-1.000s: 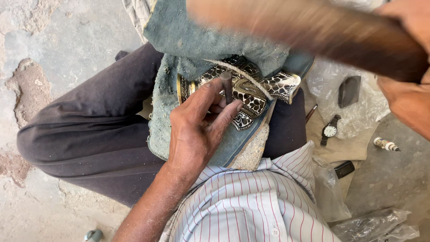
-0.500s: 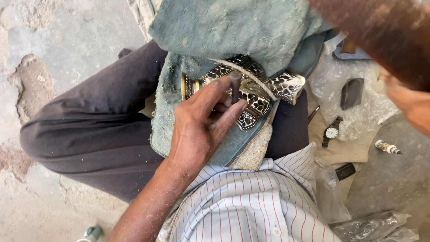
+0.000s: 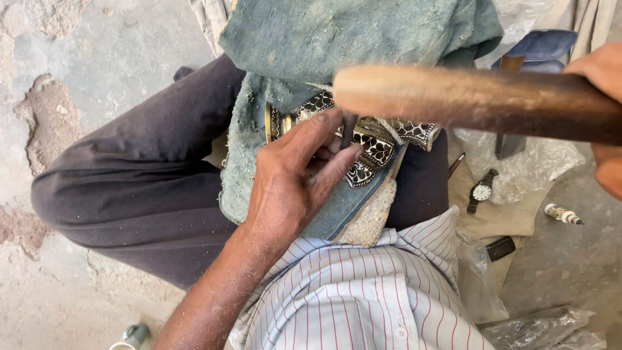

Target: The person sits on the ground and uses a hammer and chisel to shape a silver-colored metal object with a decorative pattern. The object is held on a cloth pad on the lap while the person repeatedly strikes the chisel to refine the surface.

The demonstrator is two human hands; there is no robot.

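— Right, where is the left hand (image 3: 291, 188) just now?

— Resting on the lap, on the dusty blue-green cloth (image 3: 363, 39) spread over the dark trousers (image 3: 142, 188). Its thumb and fingers are pinched round a small dark punch (image 3: 348, 129), which stands nearly upright with its tip on the ornate metal piece (image 3: 382, 139), the black-and-silver patterned one lying across the cloth.

— And the right hand (image 3: 606, 104)?

— It shows at the right edge of the view, closed round a wooden mallet handle (image 3: 473, 100). The handle's long axis runs almost level from right to left, and its pale rounded end hangs just above the punch and the left fingers, blurred.

— So which hand is nearer the metal piece?

— The left, by far; its fingertips touch it beside the punch. The right is well apart, out to the side, and only the wood reaches over.

— Anything else about?

— A wristwatch (image 3: 482, 190) lies on a clear plastic bag (image 3: 518, 165) to the right of the thigh, with a small pointed tool (image 3: 562, 214) on the concrete floor (image 3: 78, 65) beyond it.
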